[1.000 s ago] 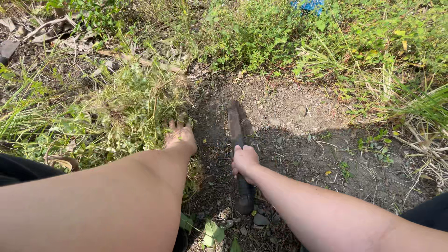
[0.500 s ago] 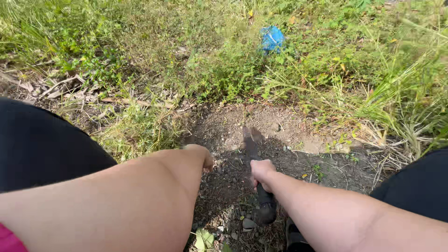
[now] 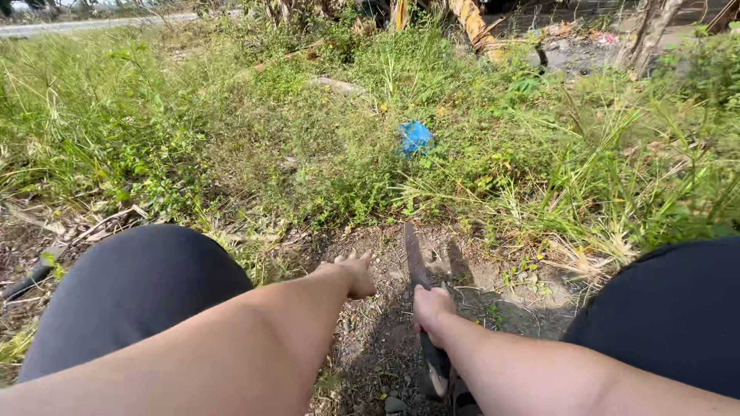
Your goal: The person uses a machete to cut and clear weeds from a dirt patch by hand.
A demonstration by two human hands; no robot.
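My right hand (image 3: 429, 307) grips the dark handle of a long rusty blade (image 3: 415, 258) that points away from me over a patch of bare soil (image 3: 470, 277). My left hand (image 3: 356, 273) hovers just left of the blade with its fingers apart and nothing in it, close to the edge of the grass. My knees in black trousers (image 3: 146, 296) frame the patch on both sides.
Thick grass and weeds (image 3: 308, 146) surround the soil patch. A crumpled blue scrap (image 3: 415, 137) lies in the grass beyond the blade. Dry leaves and sticks (image 3: 46, 254) lie at the left. Tree trunks (image 3: 647, 31) stand at the far back.
The view has tilted up, showing more grass and my knees. My left hand has come off the weeds it was in and now hangs free beside the blade.
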